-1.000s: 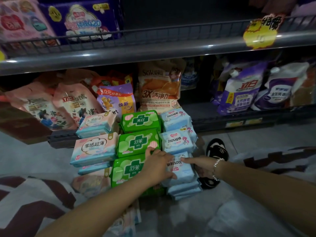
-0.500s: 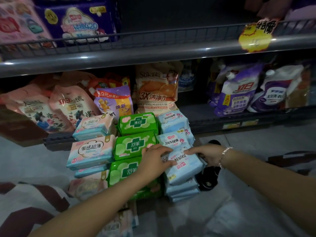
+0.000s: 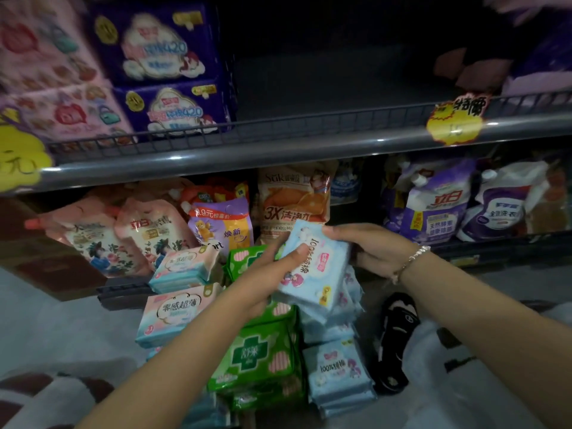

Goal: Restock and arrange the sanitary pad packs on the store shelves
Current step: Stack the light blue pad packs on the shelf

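Observation:
A light blue pad pack [image 3: 318, 270] is lifted above the floor pile, tilted on end. My left hand [image 3: 272, 274] grips its left side, thumb across the front. My right hand [image 3: 371, 246], with a bead bracelet, holds its top right edge. Below lie green pad packs [image 3: 257, 357], more blue packs [image 3: 337, 373] and pink-and-teal packs [image 3: 173, 311], stacked on the floor. Purple pad packs [image 3: 161, 69] and pink ones [image 3: 52, 88] stand on the upper shelf [image 3: 278, 150] at left.
The upper shelf has a dark gap [image 3: 325, 72] in the middle behind a wire rail. Detergent pouches [image 3: 439, 209] fill the bottom shelf. A yellow price tag [image 3: 455, 119] hangs on the rail. A black sandal [image 3: 396, 339] sits right of the pile.
Both hands raised the blue pack off the pile and turned it on end. The view tilted upward, showing more of the upper shelf.

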The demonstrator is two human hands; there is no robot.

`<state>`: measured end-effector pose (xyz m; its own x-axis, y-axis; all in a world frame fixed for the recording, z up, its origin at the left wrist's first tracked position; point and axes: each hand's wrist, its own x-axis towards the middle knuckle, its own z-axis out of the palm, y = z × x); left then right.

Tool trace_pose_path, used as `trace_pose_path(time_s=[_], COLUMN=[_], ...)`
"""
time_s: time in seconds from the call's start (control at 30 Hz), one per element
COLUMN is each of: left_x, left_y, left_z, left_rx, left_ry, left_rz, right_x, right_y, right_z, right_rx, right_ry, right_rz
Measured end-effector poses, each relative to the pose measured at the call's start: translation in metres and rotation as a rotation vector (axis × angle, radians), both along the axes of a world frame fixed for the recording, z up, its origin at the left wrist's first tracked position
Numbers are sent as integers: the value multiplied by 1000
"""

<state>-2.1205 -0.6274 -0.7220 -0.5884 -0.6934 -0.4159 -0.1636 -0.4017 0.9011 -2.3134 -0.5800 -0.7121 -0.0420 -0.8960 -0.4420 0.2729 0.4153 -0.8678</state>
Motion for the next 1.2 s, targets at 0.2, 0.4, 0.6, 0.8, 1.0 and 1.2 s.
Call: trace_pose_path(time_s=[0.2,0.4,0.6,0.8,1.0,1.2], left_x=[-1,-1,-8,-23,-61,-79], left_y=[-11,-31,-75,-117,-154,-185], left_z=[28,62,102,134,141,126], left_rx=[-2,-139,-321,-822,-986,-1061], left_ry=[377,477,282,-113,-138,-249], left_rz=[313,442,495,338,360,385], right_x=[9,16,-1,-18,-24,-36], right_y=[-22,-43,-72,-104,-138,-175], right_z=[49,87,115,132,131,108], right_rx=[-53,-147,-354,-561,-770,-505], right_ry=[165,285,304,271,477,992], right_rz=[168,246,-27,-311,-505,-359])
